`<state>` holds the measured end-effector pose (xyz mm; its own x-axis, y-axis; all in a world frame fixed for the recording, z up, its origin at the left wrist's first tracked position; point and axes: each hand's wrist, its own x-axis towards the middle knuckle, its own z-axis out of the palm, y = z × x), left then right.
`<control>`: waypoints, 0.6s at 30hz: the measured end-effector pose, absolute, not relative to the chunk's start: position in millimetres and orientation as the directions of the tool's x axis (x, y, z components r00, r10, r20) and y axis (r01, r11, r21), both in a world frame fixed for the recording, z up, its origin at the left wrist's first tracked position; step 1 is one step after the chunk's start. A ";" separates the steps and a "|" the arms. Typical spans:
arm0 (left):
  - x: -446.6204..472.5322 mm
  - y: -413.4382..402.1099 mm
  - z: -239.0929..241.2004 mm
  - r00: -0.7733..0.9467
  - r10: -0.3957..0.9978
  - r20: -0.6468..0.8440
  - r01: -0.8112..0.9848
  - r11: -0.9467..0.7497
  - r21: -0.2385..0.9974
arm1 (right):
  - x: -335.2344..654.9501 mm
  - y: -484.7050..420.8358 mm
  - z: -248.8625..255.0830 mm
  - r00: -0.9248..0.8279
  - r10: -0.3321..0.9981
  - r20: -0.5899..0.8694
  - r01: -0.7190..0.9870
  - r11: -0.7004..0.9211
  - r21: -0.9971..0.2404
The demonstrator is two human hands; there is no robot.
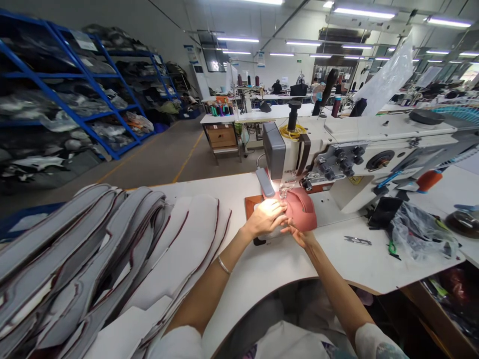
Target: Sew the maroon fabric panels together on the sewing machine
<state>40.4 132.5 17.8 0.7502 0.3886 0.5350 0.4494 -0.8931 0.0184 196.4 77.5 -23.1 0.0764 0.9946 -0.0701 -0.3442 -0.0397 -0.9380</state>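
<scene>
A pinkish-red fabric piece (pixel 304 208), curved and folded over itself, lies under the presser foot (pixel 283 191) of a white sewing machine (pixel 314 130). My left hand (pixel 266 217) is on its left edge close to the needle, fingers bent and closed on the material. Just below and to the right, my right hand (pixel 301 235) has its fingers bent together at the near edge of the same piece. The fingertips of both hands nearly meet there, and the exact grip is partly hidden. The machine's lamp lights the needle area brightly.
Grey padded panels with dark red edging (pixel 179 234) are heaped on the left of the white table (pixel 243 279). Thread snips (pixel 358 241) and a clear plastic bag (pixel 419 232) lie to the right. Blue shelves (pixel 80 85) stand at the left; other sewing stations fill the back.
</scene>
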 end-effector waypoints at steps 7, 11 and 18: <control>38.4 139.8 10.2 0.717 0.449 0.534 0.521 -0.853 0.019 | 210.6 106.6 -35.0 0.147 0.987 -0.071 -0.348 -0.015 -0.937; 35.2 143.6 10.3 0.699 0.445 0.561 0.516 -0.856 0.036 | 210.2 125.9 -36.0 0.233 0.972 -0.034 -0.138 -0.002 -0.990; 30.2 151.0 10.6 0.663 0.475 0.578 0.501 -0.856 0.128 | 221.5 143.6 -26.7 0.336 0.941 0.036 0.079 0.010 -0.997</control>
